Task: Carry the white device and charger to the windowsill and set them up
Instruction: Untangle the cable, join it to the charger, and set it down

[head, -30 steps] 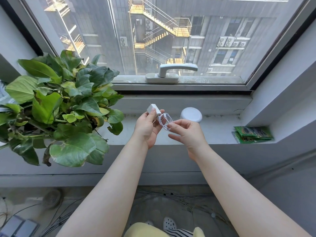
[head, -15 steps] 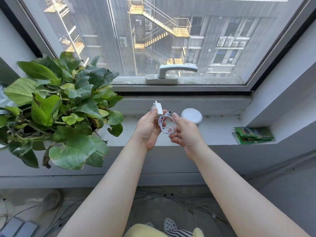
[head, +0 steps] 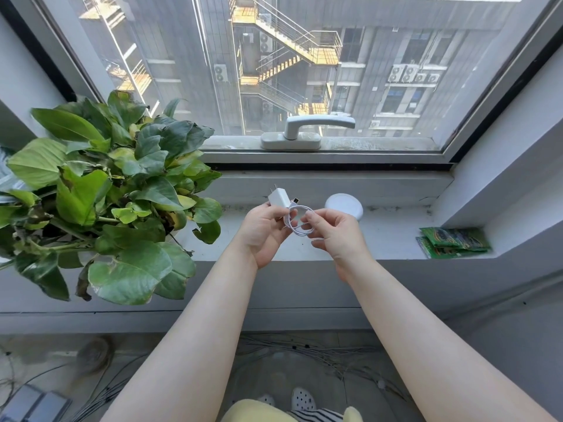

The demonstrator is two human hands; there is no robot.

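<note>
A round white device point(head: 344, 205) lies flat on the grey windowsill point(head: 390, 236), just behind my right hand. My left hand point(head: 262, 231) holds a white charger plug point(head: 277, 196) above the sill, prongs pointing up. A thin white cable point(head: 297, 222) hangs coiled from the plug, its connector end point(head: 294, 201) sticking up beside it. My right hand point(head: 336, 234) pinches the coiled cable with thumb and forefinger. Both hands hover over the sill's middle.
A large leafy potted plant point(head: 100, 190) fills the sill's left side. Green packets point(head: 454, 241) lie at the sill's right end by the wall. A white window handle point(head: 304, 129) sits on the frame behind. Loose cables point(head: 304, 351) cover the floor below.
My left hand turned the plug more upright. My right hand closed onto the cable coil and moved it slightly; the connector end now sticks up beside the plug.
</note>
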